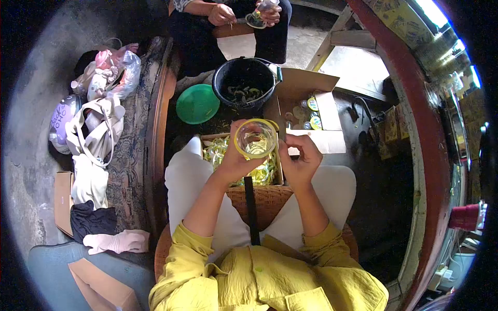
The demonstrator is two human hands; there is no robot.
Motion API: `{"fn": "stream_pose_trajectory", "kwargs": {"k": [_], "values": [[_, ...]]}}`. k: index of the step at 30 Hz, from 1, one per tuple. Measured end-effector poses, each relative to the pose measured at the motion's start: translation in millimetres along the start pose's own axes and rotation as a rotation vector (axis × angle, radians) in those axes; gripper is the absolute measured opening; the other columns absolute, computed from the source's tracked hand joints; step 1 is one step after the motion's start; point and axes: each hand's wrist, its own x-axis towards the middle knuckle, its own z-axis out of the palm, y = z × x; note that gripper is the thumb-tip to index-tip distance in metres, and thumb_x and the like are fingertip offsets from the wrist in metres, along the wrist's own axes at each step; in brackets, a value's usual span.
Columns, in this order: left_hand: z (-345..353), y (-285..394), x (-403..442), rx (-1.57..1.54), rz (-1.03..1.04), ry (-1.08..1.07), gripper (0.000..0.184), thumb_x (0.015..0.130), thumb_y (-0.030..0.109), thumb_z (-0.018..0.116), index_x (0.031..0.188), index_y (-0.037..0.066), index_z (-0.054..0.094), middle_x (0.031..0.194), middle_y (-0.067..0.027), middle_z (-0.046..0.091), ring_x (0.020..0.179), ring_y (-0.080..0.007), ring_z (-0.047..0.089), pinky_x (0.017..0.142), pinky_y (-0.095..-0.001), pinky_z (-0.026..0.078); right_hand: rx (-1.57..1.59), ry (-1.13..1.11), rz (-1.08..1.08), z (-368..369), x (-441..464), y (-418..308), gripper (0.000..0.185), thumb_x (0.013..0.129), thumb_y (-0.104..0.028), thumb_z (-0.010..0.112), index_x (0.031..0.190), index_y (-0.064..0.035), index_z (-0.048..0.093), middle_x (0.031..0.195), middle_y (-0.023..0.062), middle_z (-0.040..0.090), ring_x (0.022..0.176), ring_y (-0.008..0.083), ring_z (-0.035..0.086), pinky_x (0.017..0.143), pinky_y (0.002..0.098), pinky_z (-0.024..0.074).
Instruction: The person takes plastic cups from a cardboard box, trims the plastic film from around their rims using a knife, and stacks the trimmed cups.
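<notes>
My left hand (pixel 233 160) is wrapped round a clear plastic cup (pixel 255 146) with a yellow rim, its round mouth facing up toward me. Close to the cup's right side, my right hand (pixel 303 159) is closed in a pinch, thumb against the fingers. What it pinches, if anything, is too small to make out. A short yellow strip (pixel 273 125) curves off the rim toward that hand. Below the cup, between my knees, a cardboard box (pixel 280 173) holds a heap of shiny yellow and clear plastic pieces (pixel 215 150).
A black bucket (pixel 220 93) with scraps inside stands ahead, beside a green lid (pixel 197 104). Right of it, an open carton (pixel 303 80) contains several round-topped cups (pixel 315 122). Across from me sits another person, whose hands (pixel 223 14) hold a cup. Bags (pixel 96 129) lie left.
</notes>
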Motion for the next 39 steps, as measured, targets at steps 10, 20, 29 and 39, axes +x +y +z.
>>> {"fn": "stream_pose_trajectory", "kwargs": {"k": [10,20,29,39], "values": [[-2.2,-1.4,1.6,0.159,0.072,0.058,0.067,0.062,0.004,0.069,0.114,0.006,0.025,0.104,-0.0082,0.036,0.1,-0.0174,0.042,0.084,-0.0302,0.039,-0.118,-0.006,-0.083,4.7,-3.3,-8.3,0.015,0.061,0.005,0.064,0.074,-0.0002,0.058,0.067,0.0105,0.059,0.058,0.0182,0.058,0.053,0.0246,0.0452],[2.5,-0.9,-0.2,0.142,0.017,0.013,0.067,0.062,0.004,0.068,0.114,0.005,0.025,0.103,-0.0075,0.037,0.1,-0.0163,0.043,0.086,-0.0284,0.038,-0.182,0.046,-0.119,4.6,-0.8,-10.5,0.016,0.062,0.006,0.063,0.077,0.0005,0.059,0.066,0.0113,0.059,0.057,0.0191,0.058,0.052,0.0242,0.0448],[3.6,3.4,-3.0,0.023,-0.045,-0.107,0.064,0.063,0.003,0.067,0.115,0.006,0.029,0.106,-0.0069,0.04,0.103,-0.0175,0.042,0.088,-0.0304,0.036,-0.092,-0.032,-0.053,-1.8,8.2,-10.2,0.016,0.064,0.005,0.064,0.078,-0.0008,0.06,0.071,0.0111,0.061,0.06,0.0156,0.059,0.055,0.0237,0.0462],[0.6,3.5,1.9,-0.083,0.076,-0.012,0.066,0.067,-0.002,0.061,0.122,0.005,0.026,0.113,-0.0101,0.042,0.106,-0.0196,0.043,0.09,-0.0322,0.034,-0.035,0.001,0.018,0.9,0.1,1.4,0.017,0.063,0.006,0.063,0.078,-0.0009,0.059,0.07,0.0099,0.06,0.059,0.0153,0.058,0.055,0.024,0.0458]]}}
